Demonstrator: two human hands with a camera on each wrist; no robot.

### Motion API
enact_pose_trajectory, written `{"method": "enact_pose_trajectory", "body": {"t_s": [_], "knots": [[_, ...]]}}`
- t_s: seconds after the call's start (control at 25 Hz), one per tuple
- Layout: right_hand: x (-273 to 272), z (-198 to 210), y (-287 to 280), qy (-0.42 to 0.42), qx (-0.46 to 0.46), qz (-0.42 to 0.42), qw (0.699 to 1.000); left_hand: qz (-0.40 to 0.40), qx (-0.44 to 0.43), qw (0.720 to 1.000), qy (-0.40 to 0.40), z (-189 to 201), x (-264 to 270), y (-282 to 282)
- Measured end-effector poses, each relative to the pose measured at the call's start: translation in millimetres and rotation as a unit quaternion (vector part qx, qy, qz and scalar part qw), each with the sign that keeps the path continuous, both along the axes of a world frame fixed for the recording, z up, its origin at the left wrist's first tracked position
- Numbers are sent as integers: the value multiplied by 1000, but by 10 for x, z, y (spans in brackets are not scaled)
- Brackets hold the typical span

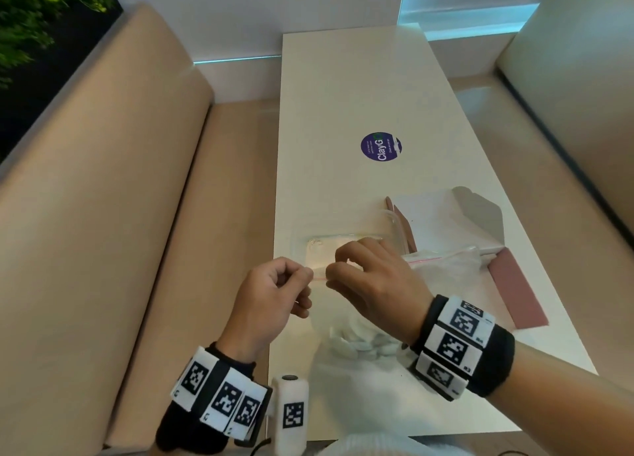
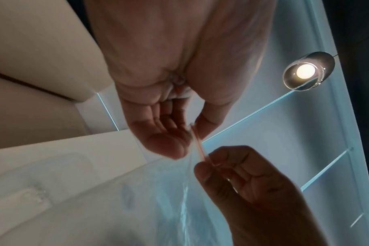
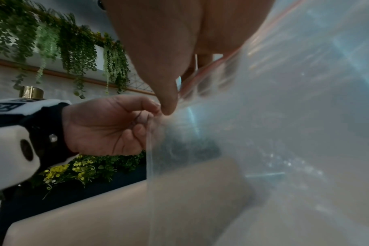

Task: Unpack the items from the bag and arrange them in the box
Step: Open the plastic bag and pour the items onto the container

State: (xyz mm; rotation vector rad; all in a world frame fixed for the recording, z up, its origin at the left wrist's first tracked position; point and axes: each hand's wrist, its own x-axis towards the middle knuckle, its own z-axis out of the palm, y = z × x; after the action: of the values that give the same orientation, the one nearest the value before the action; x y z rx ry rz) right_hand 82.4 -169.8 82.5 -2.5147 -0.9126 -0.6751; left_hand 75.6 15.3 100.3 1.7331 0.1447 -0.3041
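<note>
Hands both pinch the bag [image 1: 346,332] at its red zip strip [image 1: 318,278] (left hand [image 1: 271,296], right hand [image 1: 374,277]); peeling gently apart should prevent spilling the white items [image 1: 360,344].

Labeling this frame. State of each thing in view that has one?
bag: held up at its red zip strip, contents still inside; whether the seal is parted is unclear
left hand: pinches bag top
right hand: pinches bag top
clear box: on table, open, looks empty
second bag: lies crumpled by the box
</note>
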Motion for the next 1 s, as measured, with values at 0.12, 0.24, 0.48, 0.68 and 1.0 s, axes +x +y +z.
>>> {"method": "enact_pose_trajectory", "body": {"t_s": [0.12,0.24,0.48,0.68,1.0], "knots": [[-11,-52,-41,-21,28,-9,999,0,-30,1000,6,-17,-24,-81],[1,-94,-144,-27,28,-8,999,-10,-13,1000,-15,-4,-45,-188],[-6,-69,-265,17,48,23,998,3,45,998,-53,47,-137,-347],[46,-94,-247,116,51,99,987,-11,115,989,-88,55,-173,-339],[24,-59,-110,200,62,74,975,-37,194,968,-154,60,-99,-140]]}}
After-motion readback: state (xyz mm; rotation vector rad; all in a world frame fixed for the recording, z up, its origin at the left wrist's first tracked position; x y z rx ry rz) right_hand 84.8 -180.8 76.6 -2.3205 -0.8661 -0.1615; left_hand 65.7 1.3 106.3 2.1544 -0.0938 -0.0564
